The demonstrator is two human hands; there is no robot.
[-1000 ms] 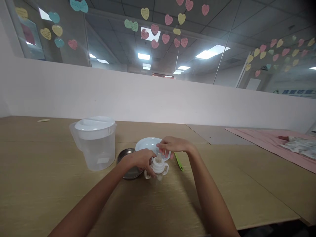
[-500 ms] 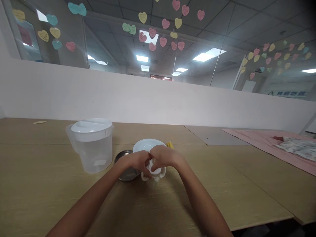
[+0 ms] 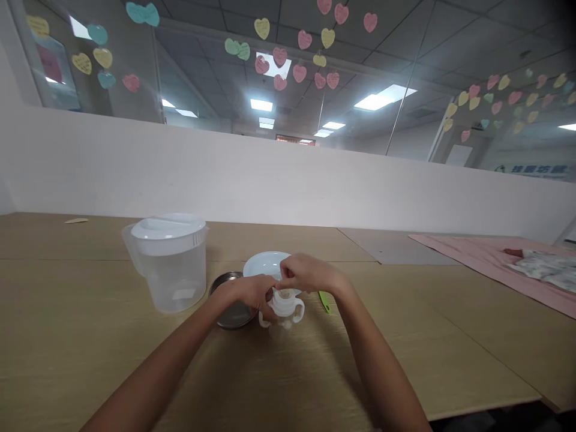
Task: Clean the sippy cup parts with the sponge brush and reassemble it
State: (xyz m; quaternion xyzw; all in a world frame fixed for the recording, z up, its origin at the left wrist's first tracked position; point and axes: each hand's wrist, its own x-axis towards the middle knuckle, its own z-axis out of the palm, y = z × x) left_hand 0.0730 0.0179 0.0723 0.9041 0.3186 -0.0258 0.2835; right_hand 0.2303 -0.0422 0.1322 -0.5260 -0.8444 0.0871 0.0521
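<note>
A clear baby bottle (image 3: 284,308) with a white collar and two white side handles stands upright on the table. My left hand (image 3: 258,294) is closed around its left side, thumb in front. Just above the bottle's top, my right hand (image 3: 306,273) is closed with its fingers curled together. Whatever those fingers pinch is hidden or too small to name. Behind both hands lies a white plate (image 3: 263,262), partly covered by them. A metal bowl (image 3: 229,318) sits left of the bottle, partly behind my left forearm.
A large translucent pitcher (image 3: 173,276) with a white lid stands at the left. A green handle (image 3: 324,302) pokes out beside my right wrist. A pink cloth (image 3: 463,255) with patterned fabric (image 3: 544,267) on it lies at the far right. A white wall (image 3: 270,180) rises behind the table.
My right hand has lifted slightly up and right off the bottle's top, exposing the white collar. The green handle now shows, while the yellow item behind that hand is hidden.
</note>
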